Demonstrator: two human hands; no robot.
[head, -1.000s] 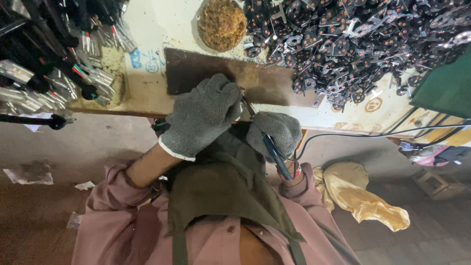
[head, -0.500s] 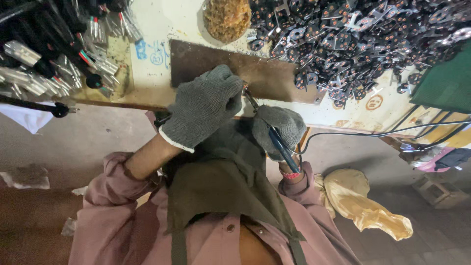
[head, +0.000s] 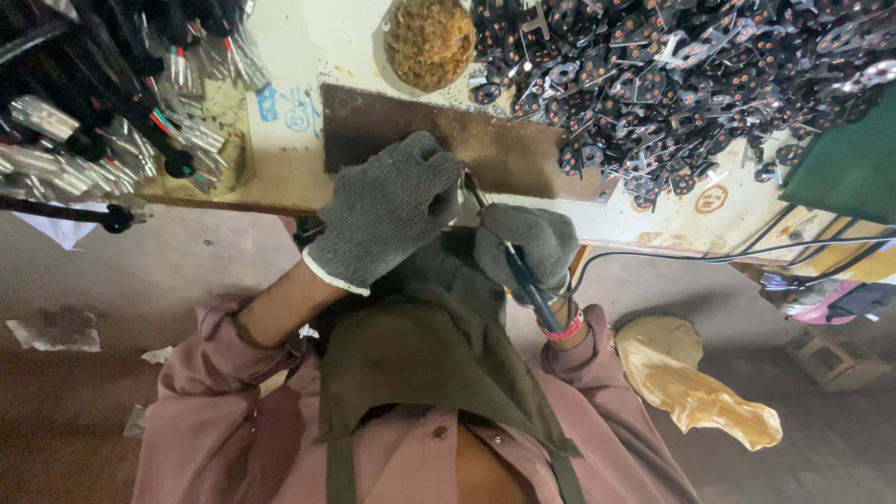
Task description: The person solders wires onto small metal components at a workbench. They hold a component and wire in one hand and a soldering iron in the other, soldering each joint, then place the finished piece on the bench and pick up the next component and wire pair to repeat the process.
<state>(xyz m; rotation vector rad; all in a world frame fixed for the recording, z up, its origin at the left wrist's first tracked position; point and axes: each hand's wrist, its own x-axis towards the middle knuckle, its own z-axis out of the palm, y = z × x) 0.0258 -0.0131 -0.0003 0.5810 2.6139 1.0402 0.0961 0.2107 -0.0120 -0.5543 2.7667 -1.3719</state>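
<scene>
Both my hands wear grey knit gloves and work close together at the bench edge. My left hand (head: 392, 210) is closed over a small part that the glove hides. My right hand (head: 527, 243) grips a soldering iron (head: 518, 271) with a dark blue handle. The iron's thin tip points up to the left hand's fingers. Both hands hover over a brown board (head: 523, 149) lying on the bench. A black cable (head: 709, 254) runs from the iron off to the right.
A large heap of dark metal parts (head: 691, 75) covers the bench top right. A round brownish wire pad (head: 429, 37) sits above the board. Black-handled tools and metal pieces (head: 112, 103) crowd the left. A yellow bag (head: 695, 387) lies on the floor.
The hands have stayed together on the board. The view has shifted slightly, and the iron's tip stays at the left hand's fingers.
</scene>
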